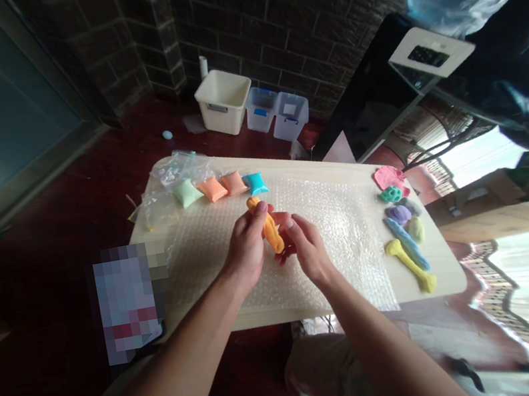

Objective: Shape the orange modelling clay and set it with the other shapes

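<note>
A long piece of orange modelling clay is held above the bubble wrap on the table. My left hand is closed round it, thumb on top near its far end. Close by on the right, my right hand has its fingers bent and its thumb near the index finger. Its fingertips are beside the clay's right edge; whether they touch it I cannot tell.
Clay packets in green, orange, pink and blue lie along the far edge, by clear plastic bags. At right are shaped clay pieces, including a yellow bone and a blue roll. Bins stand behind.
</note>
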`<state>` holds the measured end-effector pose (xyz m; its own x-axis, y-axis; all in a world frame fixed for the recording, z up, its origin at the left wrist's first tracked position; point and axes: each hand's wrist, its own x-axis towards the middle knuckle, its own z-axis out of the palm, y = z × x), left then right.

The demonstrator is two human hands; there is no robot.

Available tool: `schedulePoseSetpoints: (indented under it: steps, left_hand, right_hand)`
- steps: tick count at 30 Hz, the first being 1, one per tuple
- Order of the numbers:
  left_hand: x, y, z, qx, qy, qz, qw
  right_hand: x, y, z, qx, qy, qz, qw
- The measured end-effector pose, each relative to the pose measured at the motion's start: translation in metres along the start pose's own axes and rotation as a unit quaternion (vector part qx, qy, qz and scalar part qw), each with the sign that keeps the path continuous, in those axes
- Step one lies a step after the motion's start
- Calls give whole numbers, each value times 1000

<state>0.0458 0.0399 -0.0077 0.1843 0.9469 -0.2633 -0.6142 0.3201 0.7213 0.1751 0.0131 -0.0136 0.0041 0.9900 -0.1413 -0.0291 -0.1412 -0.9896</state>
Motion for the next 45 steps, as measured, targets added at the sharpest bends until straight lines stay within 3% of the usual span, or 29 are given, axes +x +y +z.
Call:
schedulePoseSetpoints:
  steps: [6,13,21,26,29,32,36,41,45]
  left_hand:
    - [-3,-1,1,76,-3,6,997]
    - [2,5,1,18,6,19,1000]
    - [0,9,0,-28,11,21,999]
    - [5,15,-2,-77,19,21,997]
    - [8,19,-5,-96,24,33,995]
    - [9,18,-7,-74,33,55,995]
    - [8,14,-9,-3,29,99,995]
    - [7,11,-11,2,-7,79,997]
    - [5,10,-9,-1,-1,73,997]
  right_hand:
    - [0,-4,5,22,-78,0,997]
    - [4,4,3,24,-48,-24,998]
    - [3,1,-3,-40,-99,4,994]
    - [0,-2,-1,-7,-81,10,997]
    - [1,-4,-1,28,-39,-6,999]
    - [2,-8,-5,41,11,-43,998]
    - [5,-11,-12,62,26,-47,997]
    - [8,-8,-16,83,44,-35,995]
    - [10,-7,-17,69,75,-64,993]
